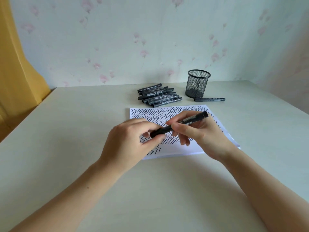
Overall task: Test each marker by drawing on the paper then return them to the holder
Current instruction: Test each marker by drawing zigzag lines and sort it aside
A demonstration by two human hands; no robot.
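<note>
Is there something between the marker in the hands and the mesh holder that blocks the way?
Nothing visible does. The marker, held by both hands over the paper, has open space towards the holder. One loose marker lies at the holder's base, below any lifted path.

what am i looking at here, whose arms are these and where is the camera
There is no machine here. The one picture comes from a camera worn on a person's head, looking down at their own arms. Both hands hold one black marker above a sheet of paper covered in zigzag lines: the left hand grips the cap end, the right hand grips the barrel. Whether the cap is going on or coming off cannot be told. Farther back on the pale table lie a pile of markers, a black mesh holder that looks empty, and a single marker just in front of it.
</note>
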